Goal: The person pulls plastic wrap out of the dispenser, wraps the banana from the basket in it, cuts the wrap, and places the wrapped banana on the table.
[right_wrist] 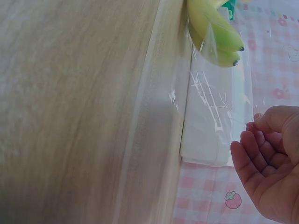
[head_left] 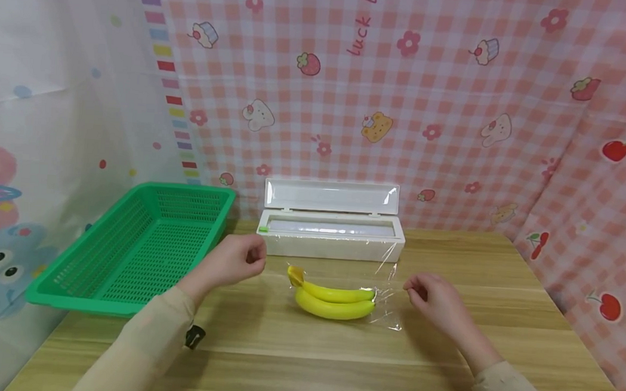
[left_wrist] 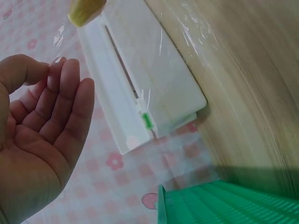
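Two yellow bananas [head_left: 334, 307], joined at the stem, lie on the wooden table between the hands. Clear cling film [head_left: 390, 318] is spread over them, its creases glinting near their green tips. To the left of the stem, the left hand [head_left: 238, 259] pinches the film between thumb and index finger; a small glint shows at those fingertips in the left wrist view. On the other side, the right hand [head_left: 438, 300] pinches the film's right part with thumb and forefinger. The right wrist view shows the film [right_wrist: 208, 100] stretching from the bananas [right_wrist: 217, 30] toward those fingertips.
Behind the bananas stands a white cling film dispenser [head_left: 331, 248], its lid [head_left: 331, 195] raised and a green slider [head_left: 263, 229] at its left end. A green plastic basket [head_left: 85, 306] sits at the left. Patterned cloth [head_left: 340, 101] hangs behind the table.
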Available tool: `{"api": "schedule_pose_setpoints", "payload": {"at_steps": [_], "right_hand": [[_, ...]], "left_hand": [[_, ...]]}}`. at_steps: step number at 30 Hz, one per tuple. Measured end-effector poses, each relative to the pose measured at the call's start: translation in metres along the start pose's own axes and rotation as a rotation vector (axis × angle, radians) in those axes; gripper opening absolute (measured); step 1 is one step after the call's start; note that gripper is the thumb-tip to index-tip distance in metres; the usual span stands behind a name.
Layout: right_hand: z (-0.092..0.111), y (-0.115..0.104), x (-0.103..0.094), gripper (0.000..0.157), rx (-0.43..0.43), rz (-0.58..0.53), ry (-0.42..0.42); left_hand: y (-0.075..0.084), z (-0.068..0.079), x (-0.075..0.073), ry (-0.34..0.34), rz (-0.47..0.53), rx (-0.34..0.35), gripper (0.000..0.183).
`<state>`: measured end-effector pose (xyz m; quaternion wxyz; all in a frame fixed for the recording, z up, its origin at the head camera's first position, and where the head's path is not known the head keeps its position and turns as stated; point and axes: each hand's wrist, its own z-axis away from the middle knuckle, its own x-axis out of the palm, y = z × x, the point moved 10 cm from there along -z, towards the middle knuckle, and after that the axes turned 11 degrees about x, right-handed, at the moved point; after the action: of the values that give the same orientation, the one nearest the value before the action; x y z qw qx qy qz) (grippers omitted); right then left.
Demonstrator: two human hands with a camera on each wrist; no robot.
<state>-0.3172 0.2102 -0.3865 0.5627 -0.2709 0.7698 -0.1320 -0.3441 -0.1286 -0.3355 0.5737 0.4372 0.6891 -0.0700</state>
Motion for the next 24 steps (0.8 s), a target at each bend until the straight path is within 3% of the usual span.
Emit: {"api": "schedule_pose_setpoints", "payload": {"at_steps": [24], "right_hand": [[-0.010,0.005,0.015,0.009,0.012,0.019,-0.061]], "left_hand": [[-0.027,-0.015,0.015,-0.121,0.086,-0.162,0.011]]}}
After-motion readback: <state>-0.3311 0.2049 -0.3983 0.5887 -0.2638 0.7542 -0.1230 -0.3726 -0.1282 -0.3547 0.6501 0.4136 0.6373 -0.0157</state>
